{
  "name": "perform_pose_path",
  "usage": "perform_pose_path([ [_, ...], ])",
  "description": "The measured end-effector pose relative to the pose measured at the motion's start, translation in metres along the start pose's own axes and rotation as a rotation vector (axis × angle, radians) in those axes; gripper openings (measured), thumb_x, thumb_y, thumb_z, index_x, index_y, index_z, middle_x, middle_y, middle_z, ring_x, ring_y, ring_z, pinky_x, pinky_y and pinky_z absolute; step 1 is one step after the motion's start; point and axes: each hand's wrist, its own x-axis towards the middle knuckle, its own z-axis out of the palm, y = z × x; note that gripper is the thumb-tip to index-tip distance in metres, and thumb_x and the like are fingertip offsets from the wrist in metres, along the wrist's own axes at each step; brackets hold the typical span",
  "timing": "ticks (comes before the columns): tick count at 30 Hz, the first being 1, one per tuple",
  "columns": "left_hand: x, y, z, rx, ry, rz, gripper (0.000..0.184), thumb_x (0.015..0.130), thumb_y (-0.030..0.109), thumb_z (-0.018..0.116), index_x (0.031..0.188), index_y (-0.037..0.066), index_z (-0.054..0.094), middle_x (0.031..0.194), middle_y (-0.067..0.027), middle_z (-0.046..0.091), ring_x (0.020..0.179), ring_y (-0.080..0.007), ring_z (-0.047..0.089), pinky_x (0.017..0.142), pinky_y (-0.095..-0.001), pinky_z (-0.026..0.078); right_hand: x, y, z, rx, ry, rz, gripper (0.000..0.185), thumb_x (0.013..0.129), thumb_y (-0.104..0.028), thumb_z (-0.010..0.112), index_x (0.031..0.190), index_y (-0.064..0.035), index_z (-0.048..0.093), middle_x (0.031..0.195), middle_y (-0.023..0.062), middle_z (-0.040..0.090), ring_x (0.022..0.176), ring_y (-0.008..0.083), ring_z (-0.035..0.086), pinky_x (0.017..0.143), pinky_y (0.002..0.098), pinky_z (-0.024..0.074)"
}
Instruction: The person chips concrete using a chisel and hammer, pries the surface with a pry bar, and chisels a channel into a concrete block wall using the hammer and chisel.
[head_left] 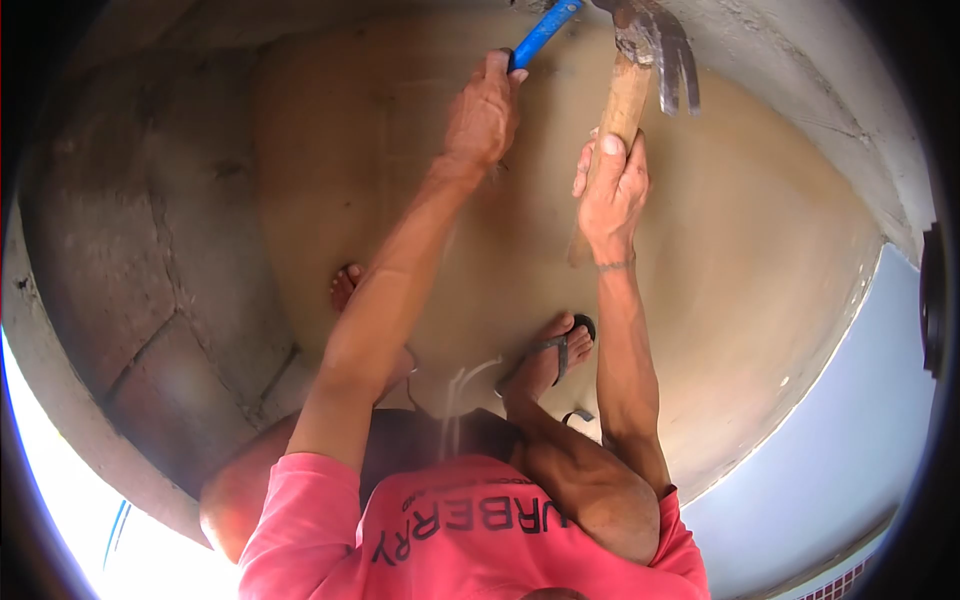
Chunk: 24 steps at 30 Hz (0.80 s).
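Observation:
A blue tool (545, 35) rises from my left hand (484, 112), whose fingers are wrapped round its lower end. Its far tip reaches the top edge of the view, at the foot of the concrete wall. Beside it, my right hand (613, 190) grips the wooden handle of a claw hammer (628, 95). The hammer's dark metal head is up, near the blue tool's upper end but apart from it, with the claw pointing right and down. The handle's lower end sticks out below my right hand.
Brownish, muddy-looking floor (740, 250) lies under my hands. My feet, one in a black flip-flop (562, 350), are below them. Concrete walls (810, 70) curve round the top and right; cracked blocks (170, 260) stand on the left. A pale blue surface (820, 430) is at lower right.

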Motion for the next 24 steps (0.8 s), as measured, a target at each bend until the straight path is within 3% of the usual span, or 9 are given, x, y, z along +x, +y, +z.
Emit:
perform_pose_path([
  [2,-0.002,0.003,0.002,-0.009,-0.022,-0.039,0.025,0.103,0.027,0.046,0.116,0.006,0.047,0.108,-0.0264,0.062,0.092,-0.0493,0.060,0.076,-0.0563,0.048,0.008,0.003,0.006,-0.130,-0.029,0.108,0.037,0.103,-0.039,0.046,0.096,-0.0038,0.053,0.061,0.0019,0.051,0.046,0.0110,0.049,0.041,0.0277,0.0413],
  [5,-0.002,0.009,0.002,-0.059,-0.044,-0.104,0.024,0.103,0.026,0.047,0.114,0.005,0.046,0.107,-0.0266,0.062,0.090,-0.0494,0.060,0.075,-0.0563,0.048,0.014,-0.015,-0.002,-0.048,-0.067,0.307,0.037,0.103,-0.040,0.046,0.098,-0.0041,0.054,0.061,0.0015,0.051,0.048,0.0113,0.050,0.044,0.0279,0.0431],
  [9,-0.003,0.007,0.003,-0.103,-0.018,-0.085,0.023,0.104,0.026,0.047,0.113,0.005,0.046,0.104,-0.0278,0.062,0.089,-0.0501,0.060,0.074,-0.0560,0.047,-0.010,-0.031,-0.013,0.129,0.039,-0.028,0.037,0.103,-0.038,0.046,0.099,-0.0027,0.055,0.072,0.0068,0.055,0.060,0.0123,0.055,0.052,0.0276,0.0471],
  [12,-0.003,0.006,0.003,-0.128,-0.032,-0.113,0.024,0.104,0.026,0.047,0.116,0.006,0.047,0.100,-0.0289,0.063,0.087,-0.0508,0.059,0.072,-0.0548,0.046,-0.005,-0.026,-0.014,0.133,0.046,-0.110,0.037,0.103,-0.038,0.046,0.101,-0.0020,0.055,0.075,0.0075,0.055,0.061,0.0121,0.055,0.053,0.0276,0.0463],
  [15,-0.003,0.008,0.006,-0.163,-0.035,-0.117,0.023,0.104,0.026,0.046,0.113,0.005,0.046,0.100,-0.0294,0.062,0.087,-0.0506,0.059,0.073,-0.0545,0.046,0.033,0.012,-0.014,-0.772,-0.077,-0.125,0.036,0.103,-0.037,0.048,0.103,-0.0013,0.054,0.073,0.0044,0.054,0.058,0.0098,0.051,0.053,0.0256,0.0440],
  [18,-0.002,0.005,0.006,-0.202,-0.071,-0.185,0.021,0.104,0.023,0.046,0.106,0.002,0.046,0.100,-0.0302,0.061,0.088,-0.0513,0.059,0.074,-0.0555,0.046,0.021,-0.015,-0.024,-0.396,-0.093,0.168,0.039,0.103,-0.038,0.048,0.102,0.0007,0.053,0.069,0.0056,0.054,0.056,0.0133,0.051,0.051,0.0279,0.0436],
  [21,-0.001,0.008,0.005,-0.241,-0.082,-0.207,0.020,0.104,0.022,0.045,0.105,0.002,0.046,0.099,-0.0307,0.061,0.088,-0.0522,0.058,0.075,-0.0556,0.045,-0.002,-0.046,-0.024,-0.051,-0.009,-0.024,0.042,0.103,-0.039,0.049,0.100,0.0025,0.054,0.067,0.0095,0.056,0.054,0.0201,0.054,0.051,0.0330,0.0462],
  [22,0.000,0.010,0.003,-0.258,-0.088,-0.220,0.020,0.104,0.022,0.045,0.105,0.002,0.046,0.099,-0.0307,0.061,0.088,-0.0524,0.058,0.075,-0.0557,0.045,-0.002,-0.052,-0.020,-0.065,0.012,-0.099,0.043,0.102,-0.039,0.048,0.100,0.0038,0.054,0.066,0.0114,0.054,0.054,0.0226,0.055,0.051,0.0351,0.0469],
  [24,0.000,0.013,0.003,-0.269,-0.083,-0.212,0.021,0.104,0.023,0.045,0.105,0.002,0.046,0.098,-0.0306,0.061,0.088,-0.0527,0.058,0.075,-0.0558,0.045,0.012,-0.028,-0.014,-0.248,-0.053,-0.019,0.045,0.102,-0.041,0.047,0.102,0.0037,0.054,0.067,0.0152,0.057,0.057,0.0284,0.058,0.054,0.0399,0.0483],
])
